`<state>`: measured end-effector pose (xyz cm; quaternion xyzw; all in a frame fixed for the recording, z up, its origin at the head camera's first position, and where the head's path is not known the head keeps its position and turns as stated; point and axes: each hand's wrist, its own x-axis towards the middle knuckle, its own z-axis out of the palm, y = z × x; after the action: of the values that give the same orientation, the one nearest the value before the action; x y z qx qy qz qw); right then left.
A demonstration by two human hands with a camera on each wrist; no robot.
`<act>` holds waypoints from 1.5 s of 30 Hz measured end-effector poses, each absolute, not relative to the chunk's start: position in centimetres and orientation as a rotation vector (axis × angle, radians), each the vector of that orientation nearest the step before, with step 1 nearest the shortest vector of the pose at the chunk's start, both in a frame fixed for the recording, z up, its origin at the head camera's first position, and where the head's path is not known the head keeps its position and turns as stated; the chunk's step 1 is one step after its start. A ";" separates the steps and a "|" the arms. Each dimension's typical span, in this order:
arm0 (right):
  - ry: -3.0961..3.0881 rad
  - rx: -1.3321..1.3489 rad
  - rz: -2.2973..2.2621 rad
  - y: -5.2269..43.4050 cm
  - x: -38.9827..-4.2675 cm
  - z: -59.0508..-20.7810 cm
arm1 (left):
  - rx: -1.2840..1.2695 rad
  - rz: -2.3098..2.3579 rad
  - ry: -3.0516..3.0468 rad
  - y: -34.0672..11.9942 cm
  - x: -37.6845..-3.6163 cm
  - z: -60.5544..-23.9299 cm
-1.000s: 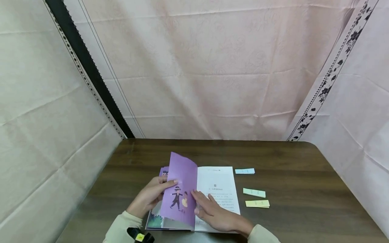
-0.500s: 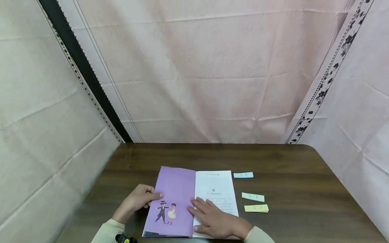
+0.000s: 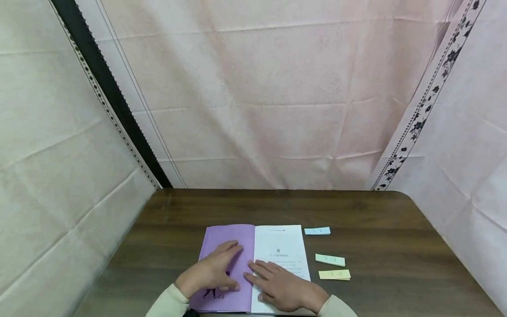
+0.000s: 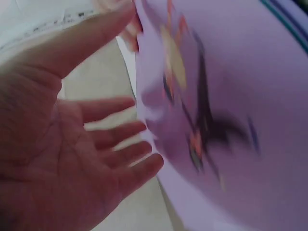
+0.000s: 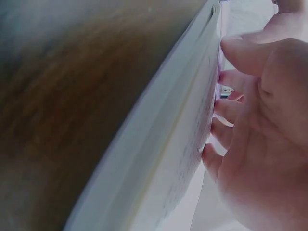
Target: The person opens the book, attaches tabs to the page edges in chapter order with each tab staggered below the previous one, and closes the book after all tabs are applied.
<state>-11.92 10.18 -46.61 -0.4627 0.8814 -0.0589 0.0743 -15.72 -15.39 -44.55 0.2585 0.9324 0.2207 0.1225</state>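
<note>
Left grip point(image 3: 211, 270) has moved from the nine-o'clock edge over the open book point(image 3: 262, 246), loosely spread; right grip point(image 3: 283, 286) rests on it straight-fingered, both holding nothing. The book lies at six o'clock on the counter point(image 3: 277, 209); only the head view shows paper strips point(image 3: 330, 260) beyond its three-o'clock edge.

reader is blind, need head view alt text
An open book on a wooden table, left hand over its purple page, right hand on its white printed page. A blue paper strip, green strip and yellow strip lie to the right.
</note>
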 end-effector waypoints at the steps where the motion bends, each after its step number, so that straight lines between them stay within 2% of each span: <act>1: 2.645 -1.405 -0.178 10.3 -12.0 -46.6 | 0.782 0.614 2.688 -14.9 -15.7 -44.6; 7: 2.603 -1.443 -0.284 10.6 -12.5 -47.2 | 0.779 0.539 2.642 -13.2 -16.0 -44.9; 12: 2.560 -1.364 -0.439 10.7 -12.3 -47.3 | 0.719 0.578 2.604 -12.9 -16.1 -45.1; 17: 2.630 -1.083 -0.805 11.2 -12.7 -46.7 | 0.686 0.608 2.598 -12.6 -16.1 -45.1; 22: 2.819 -0.881 -1.058 13.7 -15.1 -46.2 | 0.689 0.613 2.612 -12.2 -16.2 -44.9; 31: 2.975 -0.482 -0.810 19.7 -18.8 -46.1 | 0.628 0.738 2.534 -12.4 -16.0 -45.0; 45: 3.088 -0.536 -0.416 23.4 -21.2 -46.7 | 0.698 0.572 2.601 -11.2 -16.5 -43.8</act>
<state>-21.20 23.37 -46.72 -0.1696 0.9767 -0.1314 -0.0100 -16.48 -11.18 -43.83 0.2488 0.9270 0.2040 0.1927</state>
